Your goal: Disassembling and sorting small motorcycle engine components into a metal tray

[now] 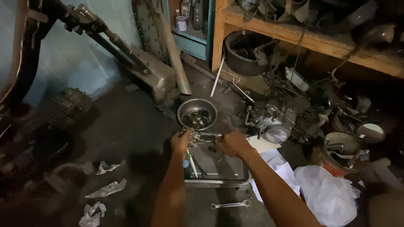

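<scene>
Both hands (206,143) — one metal part (205,135)

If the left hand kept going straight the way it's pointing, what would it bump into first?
Probably the round metal bowl of small dark parts, just beyond the left hand, which already grips a shiny metal part. Depth is hard to judge.

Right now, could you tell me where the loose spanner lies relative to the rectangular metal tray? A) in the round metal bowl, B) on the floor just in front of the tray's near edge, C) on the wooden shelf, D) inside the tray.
B: the spanner lies on the dark floor, just below the near rim of the metal tray, apart from both hands.
</scene>
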